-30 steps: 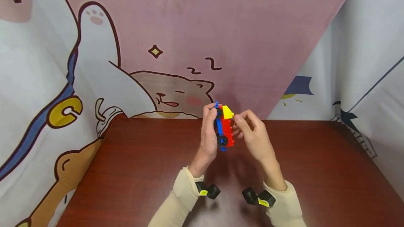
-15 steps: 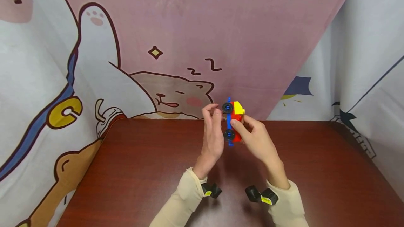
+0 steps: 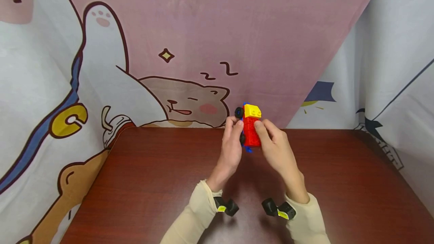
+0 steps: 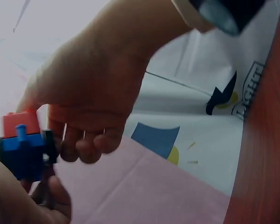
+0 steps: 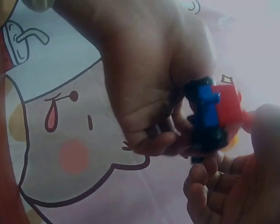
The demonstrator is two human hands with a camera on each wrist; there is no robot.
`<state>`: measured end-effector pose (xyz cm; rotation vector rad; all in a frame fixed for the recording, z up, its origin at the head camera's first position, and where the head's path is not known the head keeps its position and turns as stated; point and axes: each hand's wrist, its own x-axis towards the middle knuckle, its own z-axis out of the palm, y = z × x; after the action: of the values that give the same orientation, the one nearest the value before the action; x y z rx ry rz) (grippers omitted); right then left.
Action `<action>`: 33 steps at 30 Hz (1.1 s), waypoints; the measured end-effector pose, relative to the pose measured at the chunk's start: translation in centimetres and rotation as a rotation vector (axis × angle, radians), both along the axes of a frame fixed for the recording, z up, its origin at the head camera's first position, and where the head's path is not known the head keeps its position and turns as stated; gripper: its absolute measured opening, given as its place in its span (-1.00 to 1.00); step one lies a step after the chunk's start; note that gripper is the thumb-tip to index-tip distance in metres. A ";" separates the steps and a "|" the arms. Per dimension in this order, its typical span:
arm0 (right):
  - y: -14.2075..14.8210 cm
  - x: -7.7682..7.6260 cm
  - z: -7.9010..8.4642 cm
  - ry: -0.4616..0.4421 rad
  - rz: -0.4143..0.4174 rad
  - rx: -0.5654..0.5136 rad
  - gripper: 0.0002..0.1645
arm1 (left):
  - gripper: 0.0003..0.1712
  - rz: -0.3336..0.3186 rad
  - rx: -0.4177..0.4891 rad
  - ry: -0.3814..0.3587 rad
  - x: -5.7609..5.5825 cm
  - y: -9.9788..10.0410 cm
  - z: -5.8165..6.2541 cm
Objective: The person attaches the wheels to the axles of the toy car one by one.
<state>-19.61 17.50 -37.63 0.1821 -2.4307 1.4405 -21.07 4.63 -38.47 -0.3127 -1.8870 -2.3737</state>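
A toy brick truck [image 3: 250, 134] is held up between both hands above the far part of the table. It has a red body, a yellow cab block [image 3: 251, 111], a blue chassis and black wheels [image 3: 239, 112]. My left hand [image 3: 231, 145] grips its wheeled left side, thumb near the chassis. My right hand [image 3: 278, 147] pinches the red right side, thumb on its upper face. In the left wrist view, the truck's blue end [image 4: 22, 151] faces the camera, low at the left. The right wrist view shows the blue underside [image 5: 206, 112] between both hands.
Below the hands lies a dark red-brown wooden table [image 3: 152, 176]. A printed cartoon curtain [image 3: 271, 48] hangs behind its back edge and along the sides. Black wrist-worn devices [image 3: 226, 205] sit at both cuffs.
The truck has moved right from the left hand's hold, the right hand has taken its red side, and it has turned so its red top shows. The left hand has closed back onto the wheels.
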 end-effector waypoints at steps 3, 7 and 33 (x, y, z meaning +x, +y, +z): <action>-0.1 -0.1 0.1 -0.053 0.081 -0.094 -0.51 | -0.76 0.034 0.153 -0.010 0.0 0.2 0.2; -0.3 -0.3 0.1 -0.137 0.201 -0.207 -0.49 | -0.78 0.065 0.196 -0.019 -0.1 0.3 0.2; -1.7 -0.6 -1.5 0.200 -0.106 -0.005 -0.55 | -0.63 0.136 -0.248 0.191 0.4 0.5 -1.1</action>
<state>-20.26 15.77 -39.17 0.1840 -2.2412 1.3155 -20.69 5.18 -39.56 -0.4002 -2.0397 -1.9513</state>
